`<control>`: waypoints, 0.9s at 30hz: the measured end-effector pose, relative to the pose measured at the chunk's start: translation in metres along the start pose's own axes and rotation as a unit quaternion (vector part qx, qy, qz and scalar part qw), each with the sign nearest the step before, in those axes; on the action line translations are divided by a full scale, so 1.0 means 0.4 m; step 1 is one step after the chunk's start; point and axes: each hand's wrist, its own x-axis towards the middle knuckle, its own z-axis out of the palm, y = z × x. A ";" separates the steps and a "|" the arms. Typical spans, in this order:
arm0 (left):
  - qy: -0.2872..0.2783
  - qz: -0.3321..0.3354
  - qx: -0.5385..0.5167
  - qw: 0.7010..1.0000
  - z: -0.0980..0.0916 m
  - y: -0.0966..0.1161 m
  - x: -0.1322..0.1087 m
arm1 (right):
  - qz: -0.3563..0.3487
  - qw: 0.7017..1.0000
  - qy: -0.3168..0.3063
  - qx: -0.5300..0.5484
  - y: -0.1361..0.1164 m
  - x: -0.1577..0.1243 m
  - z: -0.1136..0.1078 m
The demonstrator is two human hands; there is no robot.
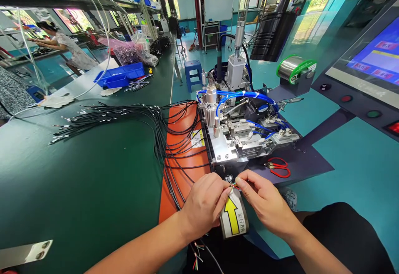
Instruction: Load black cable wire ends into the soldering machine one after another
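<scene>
My left hand (204,202) and my right hand (264,201) meet at the front edge of a small metal machine (240,137). Both pinch the thin coloured wire ends of a black cable (234,186) between thumb and fingertips. Just below the fingers sits a curved metal guard with a yellow arrow label (233,219). More coloured wire ends (197,257) hang under my left wrist. A bundle of black cables (131,118) fans out over the green bench and across an orange plate (182,141) to my left hand.
Red-handled snips (278,168) lie right of the machine. A solder spool (294,69) and a control panel with a screen (374,58) stand at the right. Blue trays (120,75) sit far back on the bench. Another person (62,43) works at the far left.
</scene>
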 end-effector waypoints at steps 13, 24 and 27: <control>0.008 -0.002 -0.005 1.000 0.001 0.000 0.001 | 0.071 0.989 -0.028 0.128 0.035 -0.010 0.004; 0.010 0.002 -0.009 1.000 0.002 -0.002 0.000 | 0.070 0.981 -0.051 0.171 0.027 0.003 0.009; 0.012 0.001 -0.008 1.000 0.002 -0.001 0.001 | 0.044 0.993 -0.028 0.108 0.021 0.002 0.007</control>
